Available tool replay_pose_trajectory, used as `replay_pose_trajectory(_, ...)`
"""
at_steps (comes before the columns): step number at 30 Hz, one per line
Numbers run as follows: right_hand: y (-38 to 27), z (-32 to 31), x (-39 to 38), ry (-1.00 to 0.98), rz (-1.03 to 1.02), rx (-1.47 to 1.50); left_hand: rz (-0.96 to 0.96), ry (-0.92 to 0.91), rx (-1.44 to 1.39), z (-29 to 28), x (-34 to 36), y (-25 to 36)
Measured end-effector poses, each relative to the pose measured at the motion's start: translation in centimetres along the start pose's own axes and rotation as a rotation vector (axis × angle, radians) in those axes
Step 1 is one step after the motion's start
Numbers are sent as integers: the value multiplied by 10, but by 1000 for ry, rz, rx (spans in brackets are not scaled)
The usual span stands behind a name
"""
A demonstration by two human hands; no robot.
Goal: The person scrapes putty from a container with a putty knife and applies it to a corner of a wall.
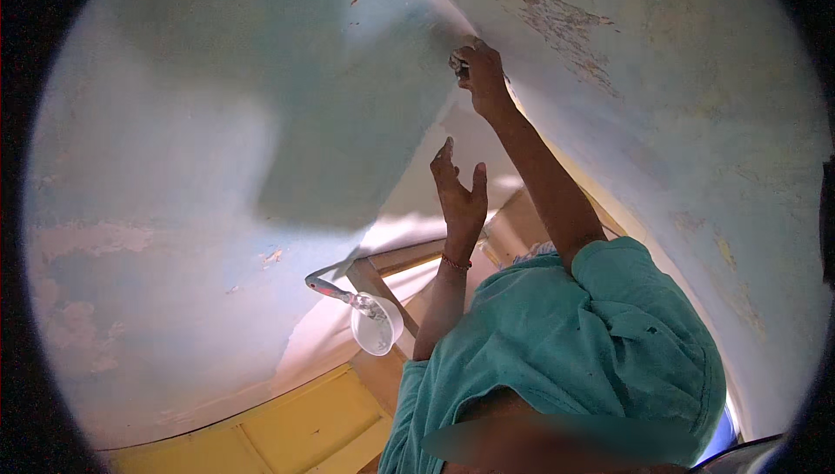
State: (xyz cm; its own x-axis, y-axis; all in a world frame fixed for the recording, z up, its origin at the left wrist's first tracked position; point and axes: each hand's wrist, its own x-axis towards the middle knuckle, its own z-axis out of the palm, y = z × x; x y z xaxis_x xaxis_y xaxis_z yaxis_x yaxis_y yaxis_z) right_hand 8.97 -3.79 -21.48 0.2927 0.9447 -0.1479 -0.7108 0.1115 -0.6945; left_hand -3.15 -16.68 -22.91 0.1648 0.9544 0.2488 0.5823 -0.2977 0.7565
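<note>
My right hand (pixel 484 76) is raised to the corner seam (pixel 444 11) where two pale blue painted surfaces meet. Its fingers are closed round something dark and smeared with white, mostly hidden by the hand. Lower and to the left, my left hand (pixel 461 200) is held up with its fingers stretched and thumb apart, nothing in it. White residue marks a fingertip. Left of that forearm, a white plastic tub (pixel 390 336) stands at the wooden frame. A putty knife (pixel 337 291) with a grey and red handle leans in it, its blade coated in whitish paste.
A brown wooden frame (pixel 374 278) lies below my left hand. Yellow panelling (pixel 313 417) runs along the lower left. Peeling brown patches (pixel 561 22) mark the right surface, and a pale patched area (pixel 96 237) shows on the left one. Shadows fall across the left surface.
</note>
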Motion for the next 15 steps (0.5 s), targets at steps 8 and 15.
replay_pose_trajectory(8, 2, 17, -4, -54, -131, -207, -25, 1, -5, -1, -2, -7)
replay_pose_trajectory(15, 19, 0, 4, -15, -431, -452, 7, -22, -17, 8, 2, -6)
